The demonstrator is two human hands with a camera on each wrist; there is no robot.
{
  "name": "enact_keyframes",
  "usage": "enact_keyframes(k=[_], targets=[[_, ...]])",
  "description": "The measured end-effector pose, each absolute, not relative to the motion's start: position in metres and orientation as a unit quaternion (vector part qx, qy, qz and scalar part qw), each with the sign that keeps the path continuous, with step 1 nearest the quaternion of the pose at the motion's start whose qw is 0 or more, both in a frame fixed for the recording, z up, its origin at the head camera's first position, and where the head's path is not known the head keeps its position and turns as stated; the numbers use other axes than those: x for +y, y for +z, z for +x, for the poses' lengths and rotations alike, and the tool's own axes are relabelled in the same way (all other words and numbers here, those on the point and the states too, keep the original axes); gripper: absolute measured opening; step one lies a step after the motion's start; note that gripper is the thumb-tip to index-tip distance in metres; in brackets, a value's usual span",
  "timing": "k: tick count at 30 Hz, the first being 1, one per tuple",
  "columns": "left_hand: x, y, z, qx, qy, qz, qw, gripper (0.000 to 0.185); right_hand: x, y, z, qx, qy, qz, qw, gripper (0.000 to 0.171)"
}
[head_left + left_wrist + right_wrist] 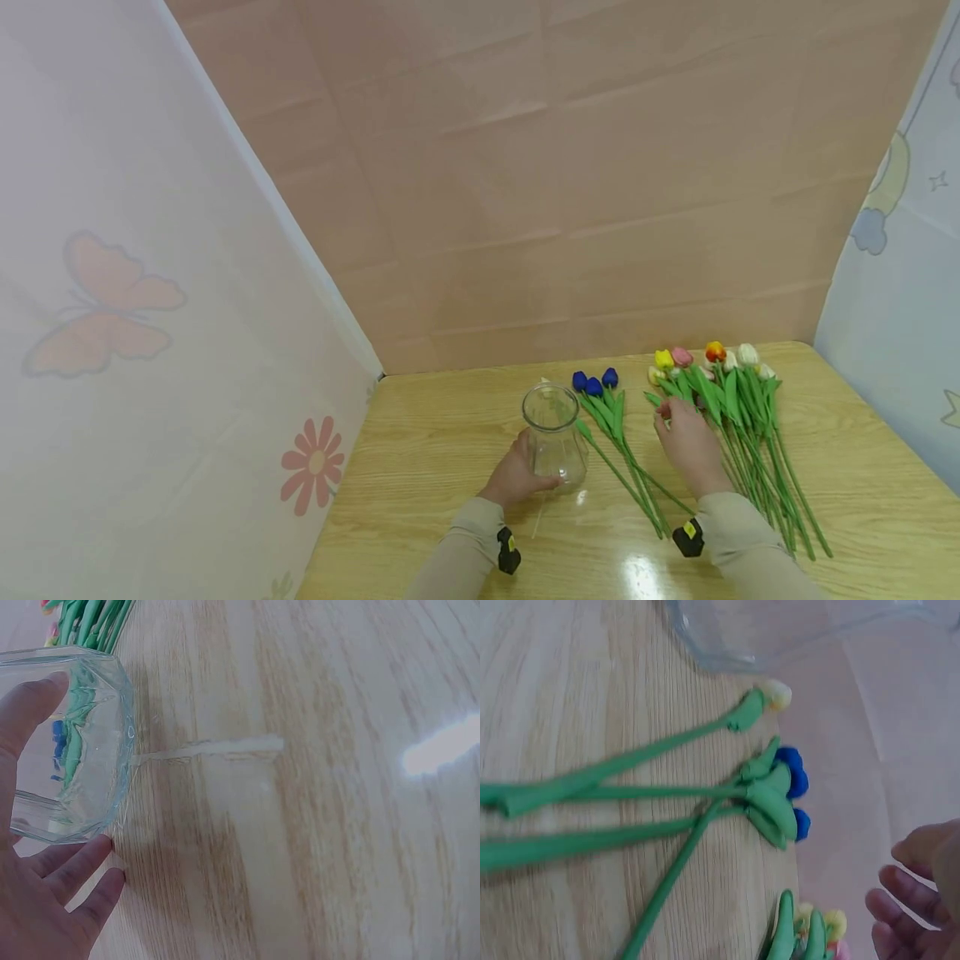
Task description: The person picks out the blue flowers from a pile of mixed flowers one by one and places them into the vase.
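While a clear glass vase (553, 433) stands upright near the middle of a pale wooden table (435, 450), the person's left hand (514, 478) cups its lower body from the near side; the left wrist view shows the thumb lying on one facet and the other fingers (79, 866) spread loosely below the base rather than squeezing. Just beside the vase, on its right, lie three blue tulips (594, 384), heads pointing away from the person and green stems running back toward the near edge, so their long axis is roughly parallel to the forearms. The right hand (686, 442) rests between them and a larger bundle of mixed tulips (712, 358), yellow, pink, orange and white, lying the same way further right. Its fingers are relaxed and slightly apart, hovering over or lightly touching the stems of that bundle; whether any stem is pinched cannot be told. The right hand is plainly the nearer one to both groups of flowers, the vase lying to its left across the blue tulips. Behind the table stands a tan panelled wall (570, 167), with a butterfly-printed curtain (135, 317) on the left.
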State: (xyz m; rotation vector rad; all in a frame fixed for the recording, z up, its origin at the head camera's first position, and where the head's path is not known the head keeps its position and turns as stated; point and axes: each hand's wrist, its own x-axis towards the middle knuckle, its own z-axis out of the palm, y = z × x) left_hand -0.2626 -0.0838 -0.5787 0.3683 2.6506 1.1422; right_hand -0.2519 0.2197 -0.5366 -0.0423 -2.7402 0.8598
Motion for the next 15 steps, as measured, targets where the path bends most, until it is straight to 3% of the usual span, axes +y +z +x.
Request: enact_keyframes(k=[10,15], targets=[[-0.082,-0.583,-0.265,0.904,0.392,0.124,0.115,0.111,0.186,-0.555,-0.258,-0.950,0.313,0.025,0.004,0.011],[-0.082,-0.582,-0.264,0.905,0.392,0.123,0.114,0.111,0.179,-0.566,-0.259,-0.951,0.306,0.027,-0.029,0.016]])
